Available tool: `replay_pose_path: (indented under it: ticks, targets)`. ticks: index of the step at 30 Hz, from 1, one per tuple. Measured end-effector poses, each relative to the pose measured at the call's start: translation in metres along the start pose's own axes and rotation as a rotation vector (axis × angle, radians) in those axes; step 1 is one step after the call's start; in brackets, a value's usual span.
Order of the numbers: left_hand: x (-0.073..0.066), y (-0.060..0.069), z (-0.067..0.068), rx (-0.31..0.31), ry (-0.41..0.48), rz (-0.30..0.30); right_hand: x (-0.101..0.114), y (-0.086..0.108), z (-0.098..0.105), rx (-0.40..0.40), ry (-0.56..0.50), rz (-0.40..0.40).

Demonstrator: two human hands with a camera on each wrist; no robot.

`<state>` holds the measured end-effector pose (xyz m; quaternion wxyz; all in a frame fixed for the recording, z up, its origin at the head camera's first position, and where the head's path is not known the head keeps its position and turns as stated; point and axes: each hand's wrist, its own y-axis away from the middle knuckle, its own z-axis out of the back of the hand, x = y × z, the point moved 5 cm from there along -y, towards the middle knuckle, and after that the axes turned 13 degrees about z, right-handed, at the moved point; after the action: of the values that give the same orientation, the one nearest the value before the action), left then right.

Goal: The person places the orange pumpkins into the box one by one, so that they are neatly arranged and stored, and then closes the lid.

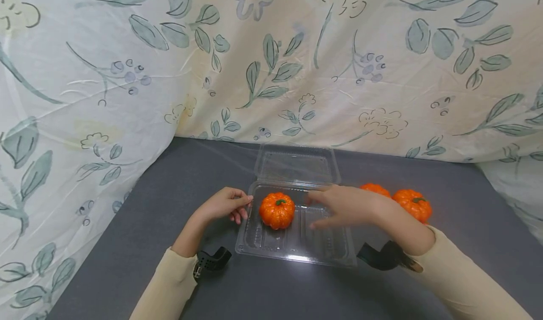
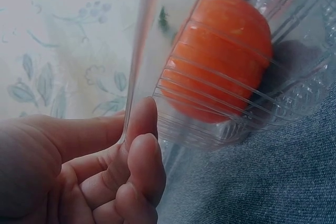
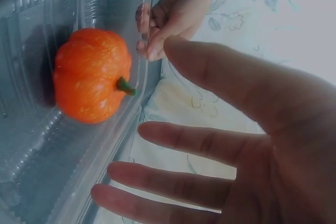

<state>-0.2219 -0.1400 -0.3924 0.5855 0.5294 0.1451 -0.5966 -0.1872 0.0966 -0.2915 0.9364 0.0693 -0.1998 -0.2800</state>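
Note:
A clear plastic clamshell container (image 1: 292,251) lies with its lid (image 1: 297,165) folded back behind it. Inside, toward the left, sits a small orange pumpkin (image 1: 277,211) with a green stem. My left hand (image 1: 226,204) pinches the container's left rim between thumb and forefinger, as the left wrist view shows up close. Over the right part of the container hovers my right hand (image 1: 345,205), its fingers spread and holding nothing. In the right wrist view the pumpkin (image 3: 92,76) is apart from those fingers.
Two more orange pumpkins stand to the right of the container; one (image 1: 413,205) is in plain sight, and the other (image 1: 375,189) is partly hidden behind my right forearm. A floral cloth (image 1: 271,75) hangs behind the dark grey tabletop (image 1: 169,178).

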Motion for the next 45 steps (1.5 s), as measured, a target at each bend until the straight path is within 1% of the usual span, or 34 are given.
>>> replay_pose_path:
  ticks: [3, 12, 19, 21, 27, 36, 39, 43, 45]
  targets:
    - [0.0, 0.0, 0.0, 0.006, 0.002, 0.0, -0.002, 0.006, -0.002, -0.018, 0.004, -0.024]
    - [0.0, 0.0, 0.0, 0.01, 0.007, 0.0, -0.014, 0.032, -0.004, -0.095, 0.013, -0.049]
    - [-0.001, 0.0, 0.0, 0.012, 0.005, -0.004, -0.027, 0.051, -0.01, -0.134, -0.042, -0.085]
    - [-0.001, 0.0, 0.0, 0.012, 0.005, -0.004, -0.03, 0.058, -0.011, -0.149, -0.033, -0.101]
    - [0.0, 0.0, 0.0, 0.012, 0.005, -0.006, -0.038, 0.077, -0.019, -0.177, 0.043, -0.168]
    - [-0.001, 0.002, 0.001, 0.013, 0.008, -0.005, -0.055, 0.1, -0.035, -0.22, 0.072, -0.173]
    - [-0.002, 0.002, 0.002, 0.014, 0.007, 0.001, -0.063, 0.109, -0.04, -0.217, 0.068, -0.212]
    - [-0.002, 0.002, 0.002, 0.014, 0.007, 0.007, -0.076, 0.122, -0.047, -0.204, 0.044, -0.313]
    - [-0.002, 0.002, 0.003, 0.015, 0.008, 0.01, -0.081, 0.128, -0.05, -0.21, 0.036, -0.343]
